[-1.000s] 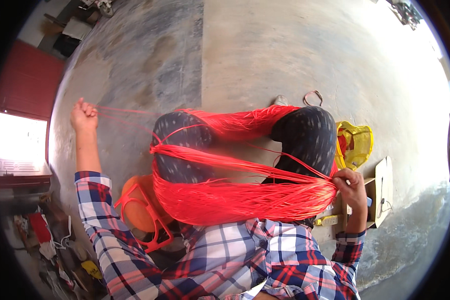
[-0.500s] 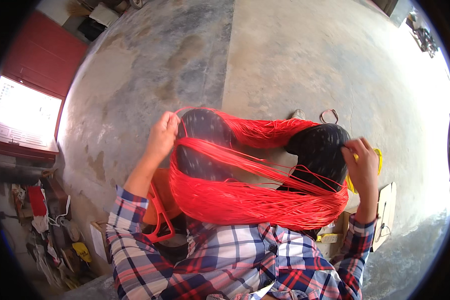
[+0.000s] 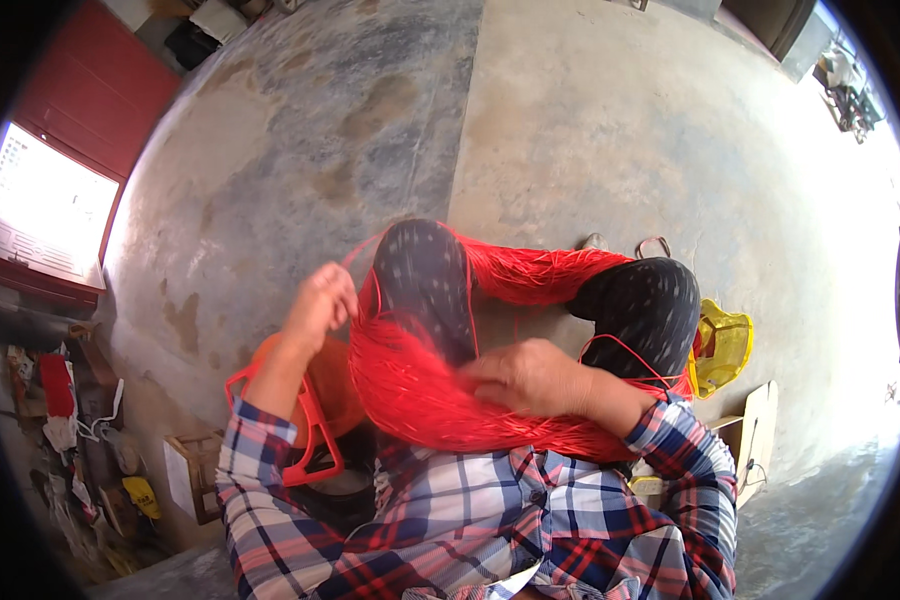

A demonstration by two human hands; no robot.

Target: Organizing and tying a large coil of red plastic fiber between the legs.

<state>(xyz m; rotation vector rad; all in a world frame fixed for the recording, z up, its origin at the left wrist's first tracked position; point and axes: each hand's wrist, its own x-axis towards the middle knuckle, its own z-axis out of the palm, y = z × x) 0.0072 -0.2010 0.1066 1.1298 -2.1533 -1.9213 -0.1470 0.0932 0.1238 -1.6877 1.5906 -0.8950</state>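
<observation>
head view, left hand point(image 3: 322, 300) fingers pinched on red cord point(image 3: 420, 390) — right hand point(image 3: 535, 378) flat on it

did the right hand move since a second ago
Yes. The right hand has come in from beside the right knee, near the yellow container, toward the left knee, and now lies on the red thread bundle between the knees.
</observation>
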